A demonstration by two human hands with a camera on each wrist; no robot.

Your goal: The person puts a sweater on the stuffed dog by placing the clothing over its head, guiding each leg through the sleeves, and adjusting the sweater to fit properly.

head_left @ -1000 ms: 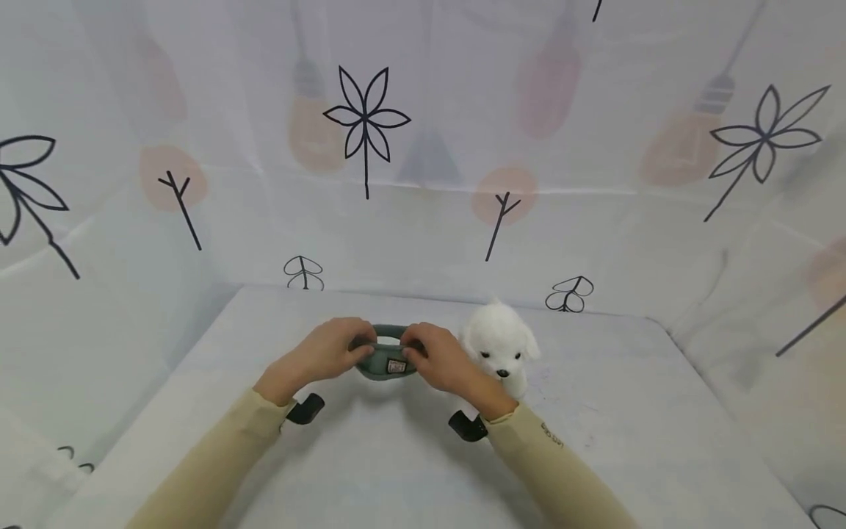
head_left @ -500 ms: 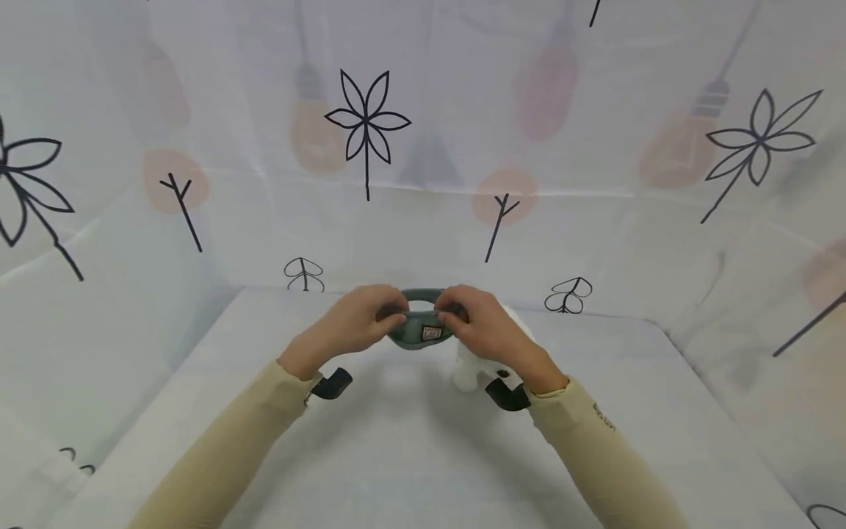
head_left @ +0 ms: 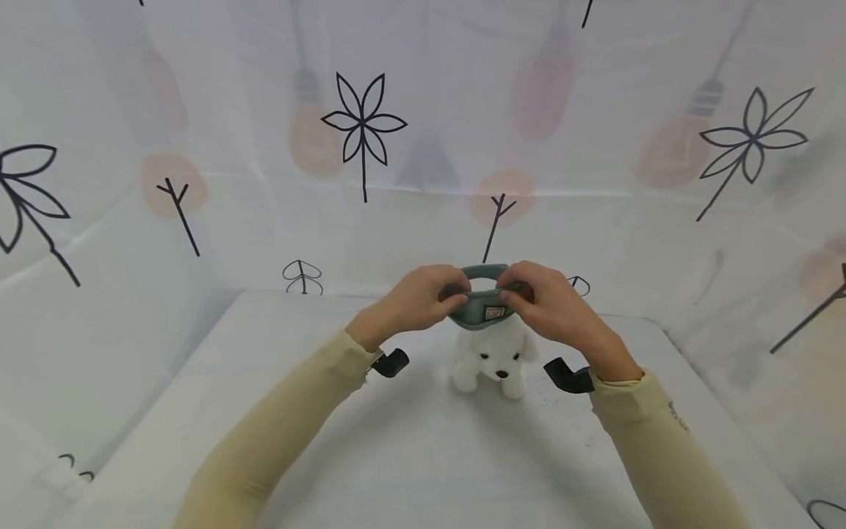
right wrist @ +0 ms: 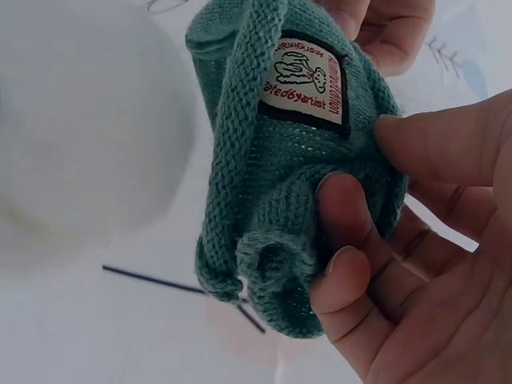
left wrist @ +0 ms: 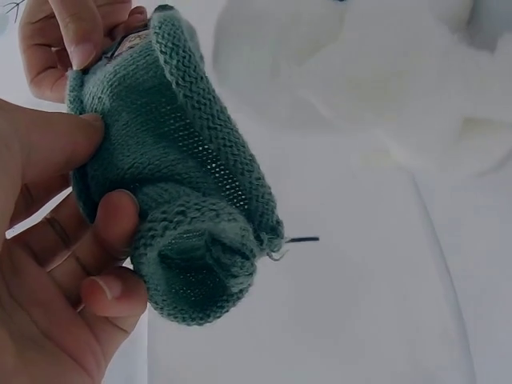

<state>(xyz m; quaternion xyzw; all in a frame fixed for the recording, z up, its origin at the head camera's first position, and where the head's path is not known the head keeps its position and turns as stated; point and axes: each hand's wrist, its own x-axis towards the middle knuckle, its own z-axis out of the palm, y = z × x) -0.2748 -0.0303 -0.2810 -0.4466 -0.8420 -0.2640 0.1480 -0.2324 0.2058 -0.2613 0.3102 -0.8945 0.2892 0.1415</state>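
A small green knitted sweater [head_left: 474, 311] is stretched open between both hands, above the head of a white plush dog [head_left: 497, 349]. The left hand [head_left: 426, 300] pinches its upper edge on the left, and the right hand [head_left: 554, 303] pinches the same edge on the right. A short rolled sleeve hangs by the fingers in each wrist view. In the right wrist view, the sweater [right wrist: 288, 152] bears a cream label [right wrist: 308, 84] with a black border and red lettering. The dog sits upright, facing the camera; the sweater overlaps the top of its head in the head view.
A pale cloth covers the table [head_left: 423, 455]. White fabric walls [head_left: 423, 220] with printed flowers and bulbs enclose it at the back and sides. A black wrist mount [head_left: 391, 363] sticks out below the left wrist, another black mount [head_left: 570, 376] below the right.
Both hands have carried the sweater to the right and upward, from beside the dog to above its head. The dog's face, covered by the right hand half a second ago, shows again.
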